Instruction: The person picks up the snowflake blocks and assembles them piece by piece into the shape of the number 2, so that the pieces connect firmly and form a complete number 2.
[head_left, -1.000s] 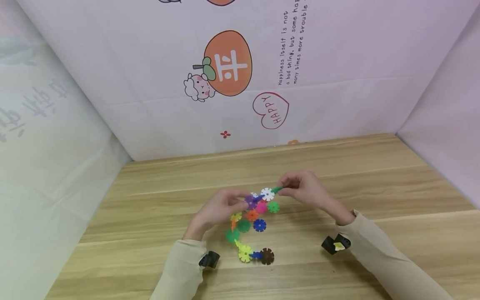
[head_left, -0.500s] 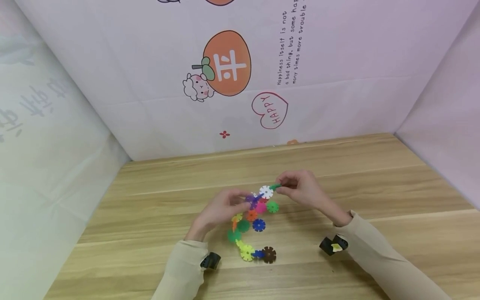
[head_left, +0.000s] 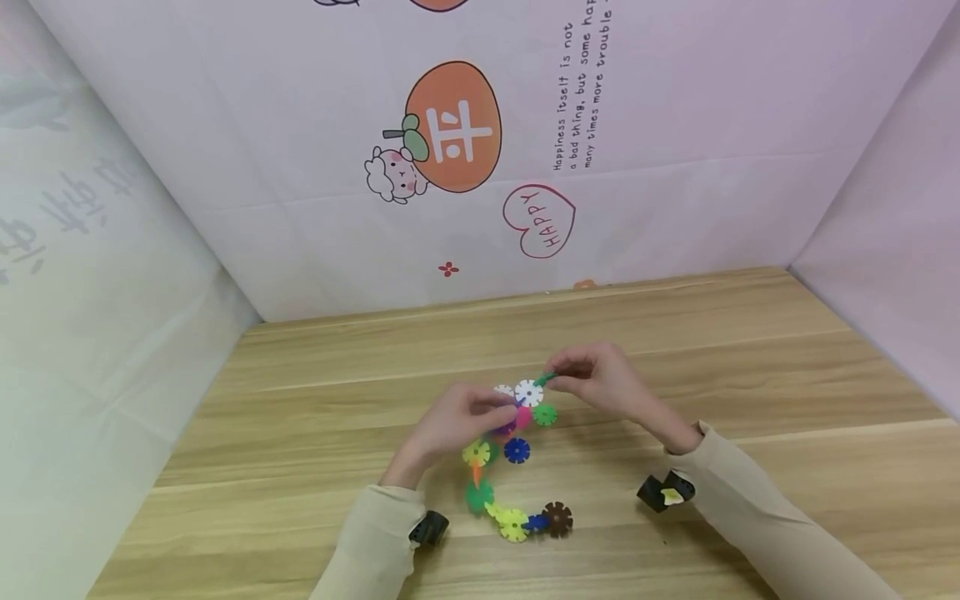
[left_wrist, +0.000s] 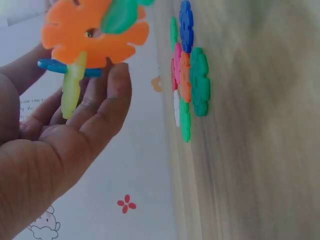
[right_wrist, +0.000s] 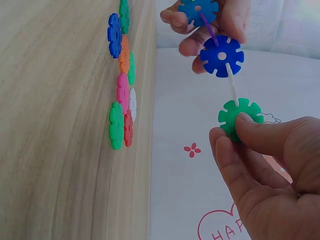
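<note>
A chain of coloured plastic snowflake discs [head_left: 528,392] is held between both hands above the wooden table [head_left: 750,350]. My left hand [head_left: 497,410] grips its middle, with fingers curled round an orange disc [left_wrist: 95,30] and a blue one [right_wrist: 197,7]. My right hand [head_left: 561,380] pinches the green end disc [right_wrist: 240,117] between thumb and forefinger, just past a white disc seen edge-on [right_wrist: 232,85]. The rest of the chain trails toward me to a brown disc [head_left: 557,518]. Whether that tail touches the table I cannot tell.
A small cluster of loose discs [right_wrist: 122,95] lies flat on the table under the hands, among them a blue one [head_left: 517,450] and a green one [head_left: 545,414]. Printed fabric walls [head_left: 450,208] close the table in at the back and on both sides.
The left hand has shifted a little right and nearer, closing toward the right hand. The trailing tail with the brown disc has swung right and closer to me.
</note>
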